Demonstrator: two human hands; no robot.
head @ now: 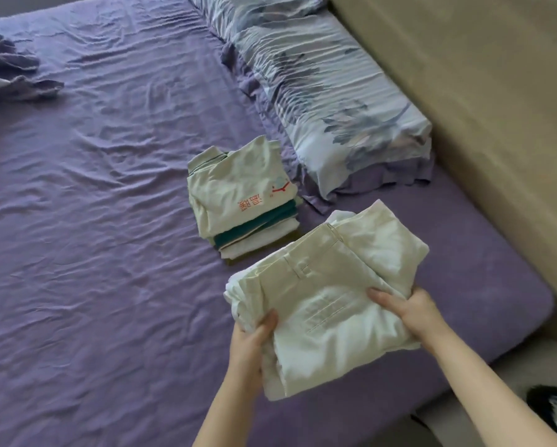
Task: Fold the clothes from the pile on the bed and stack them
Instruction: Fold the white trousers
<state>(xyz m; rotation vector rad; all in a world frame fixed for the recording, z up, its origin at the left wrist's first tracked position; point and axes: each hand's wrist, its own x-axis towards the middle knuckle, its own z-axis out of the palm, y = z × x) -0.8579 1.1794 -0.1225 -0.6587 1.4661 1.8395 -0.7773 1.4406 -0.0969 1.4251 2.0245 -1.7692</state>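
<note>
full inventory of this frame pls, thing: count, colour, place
folded trousers: 1, cream, near right, held over the bed
stack of folded clothes: 1, cream, teal and white, mid-bed beside the pillow
unfolded clothes: 1 heap, blue-grey, far left
pillow: 1, pale blue floral, along the headboard
sheet: 1, purple, covers the bed
headboard: 1, beige, right
left hand: grips trousers' left edge
right hand: grips trousers' right edge
</note>
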